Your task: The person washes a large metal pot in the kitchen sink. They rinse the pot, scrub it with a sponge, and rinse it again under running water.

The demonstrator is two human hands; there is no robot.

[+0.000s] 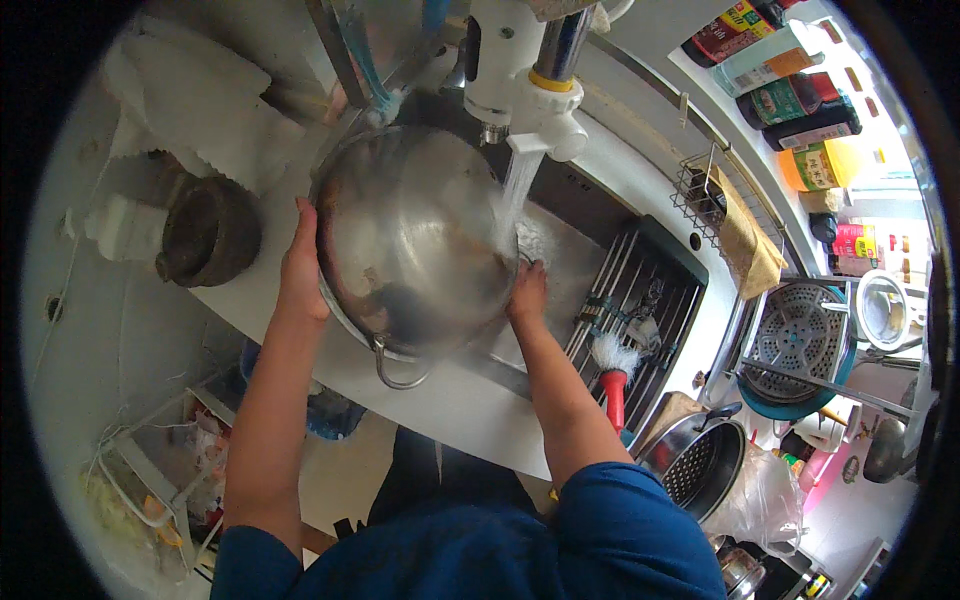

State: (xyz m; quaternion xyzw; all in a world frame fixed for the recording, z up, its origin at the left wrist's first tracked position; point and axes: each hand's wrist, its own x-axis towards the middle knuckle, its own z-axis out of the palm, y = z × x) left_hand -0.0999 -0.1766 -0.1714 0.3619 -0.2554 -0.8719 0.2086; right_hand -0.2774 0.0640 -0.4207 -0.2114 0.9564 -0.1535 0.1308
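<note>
A large round stainless steel pan (420, 232) is held tilted over the left part of the sink, with brownish stains along its left side. Its wire loop handle (401, 375) points towards me. My left hand (301, 262) grips the pan's left rim, fingers hidden beneath it. At the opposite side my right hand (530, 291) holds the right edge, partly behind the running water. From the white faucet (551, 120) a stream (519, 180) falls onto the pan's right side and into the steel sink (562, 232). A smudge blurs part of the pan.
A rack (600, 315) spans the sink's right side, bearing a red-handled brush (615, 375). A dark stone mortar (214, 232) stands at left. Bottles (799, 112) line the sill. At right are a perforated steamer tray (799, 330), a pot (697, 457) and a plastic bag (757, 502).
</note>
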